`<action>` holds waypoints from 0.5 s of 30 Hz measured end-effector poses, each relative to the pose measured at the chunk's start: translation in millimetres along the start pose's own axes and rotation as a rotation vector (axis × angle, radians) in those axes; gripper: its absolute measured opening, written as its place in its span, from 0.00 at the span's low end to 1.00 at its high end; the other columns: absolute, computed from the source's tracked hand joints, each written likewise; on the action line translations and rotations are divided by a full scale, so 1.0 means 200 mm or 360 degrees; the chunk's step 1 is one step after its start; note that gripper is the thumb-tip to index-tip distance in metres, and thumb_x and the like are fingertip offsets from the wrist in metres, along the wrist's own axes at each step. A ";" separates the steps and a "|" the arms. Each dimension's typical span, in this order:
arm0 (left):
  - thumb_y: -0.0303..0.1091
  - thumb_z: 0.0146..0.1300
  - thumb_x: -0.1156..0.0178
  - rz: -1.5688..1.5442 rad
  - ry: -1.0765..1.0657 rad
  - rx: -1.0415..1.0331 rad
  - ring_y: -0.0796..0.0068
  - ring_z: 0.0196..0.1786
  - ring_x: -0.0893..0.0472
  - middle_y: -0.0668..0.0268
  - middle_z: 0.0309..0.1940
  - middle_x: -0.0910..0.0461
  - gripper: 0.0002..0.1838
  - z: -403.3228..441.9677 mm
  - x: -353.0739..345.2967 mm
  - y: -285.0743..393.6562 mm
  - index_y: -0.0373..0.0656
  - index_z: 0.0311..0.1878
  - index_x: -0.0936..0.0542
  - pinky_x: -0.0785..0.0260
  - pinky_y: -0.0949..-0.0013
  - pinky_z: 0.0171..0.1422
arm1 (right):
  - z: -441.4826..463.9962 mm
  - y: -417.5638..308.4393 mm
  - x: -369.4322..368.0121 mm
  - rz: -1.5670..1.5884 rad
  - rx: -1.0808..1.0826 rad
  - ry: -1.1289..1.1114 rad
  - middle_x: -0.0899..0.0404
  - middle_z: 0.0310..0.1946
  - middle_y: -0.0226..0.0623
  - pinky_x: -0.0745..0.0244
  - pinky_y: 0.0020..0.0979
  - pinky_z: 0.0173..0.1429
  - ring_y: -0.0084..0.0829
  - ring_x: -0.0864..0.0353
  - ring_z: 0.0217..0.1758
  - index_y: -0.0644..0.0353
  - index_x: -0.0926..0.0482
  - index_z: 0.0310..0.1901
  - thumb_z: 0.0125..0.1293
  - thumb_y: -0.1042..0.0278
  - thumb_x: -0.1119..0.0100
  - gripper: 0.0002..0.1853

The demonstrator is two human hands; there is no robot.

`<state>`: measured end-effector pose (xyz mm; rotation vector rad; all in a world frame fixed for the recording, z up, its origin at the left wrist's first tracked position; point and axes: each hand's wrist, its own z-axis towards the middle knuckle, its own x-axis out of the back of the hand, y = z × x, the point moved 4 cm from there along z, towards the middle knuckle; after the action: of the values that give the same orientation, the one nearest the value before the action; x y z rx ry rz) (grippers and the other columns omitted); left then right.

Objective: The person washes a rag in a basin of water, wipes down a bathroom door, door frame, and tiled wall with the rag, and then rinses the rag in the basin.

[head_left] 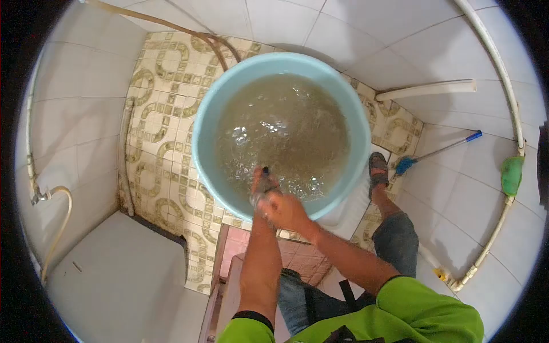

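A large light-blue tub holds murky, greyish-brown water with ripples and bright glints. Over its near rim, my left hand reaches in above the water, partly covered and smeared by motion. A small dark, greyish item shows at its fingers; its kind is unclear. My right hand is closed against my left hand, its fingers curled around the same spot. What the fingers press on is largely hidden.
A squat toilet edge lies under the tub's right side. A blue-headed brush leans by the right wall near my sandalled foot. A grey-white lidded box stands lower left. Pipes and a hose run along the walls.
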<state>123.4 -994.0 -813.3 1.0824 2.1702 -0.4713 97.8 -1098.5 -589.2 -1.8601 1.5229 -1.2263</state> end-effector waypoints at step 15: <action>0.58 0.68 0.43 0.1725 0.0824 -0.0701 0.61 0.62 0.26 0.50 0.65 0.29 0.42 -0.15 -0.35 0.45 0.40 0.75 0.41 0.35 0.59 0.66 | 0.36 0.99 0.64 -0.0576 -0.0984 0.0353 0.26 0.61 0.58 0.32 0.53 0.68 0.59 0.26 0.63 0.57 0.26 0.64 0.64 0.50 0.43 0.29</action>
<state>213.9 -963.5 -745.9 1.9905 1.5676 0.8008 50.6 -1291.4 -736.0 -2.5563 1.9000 -1.2338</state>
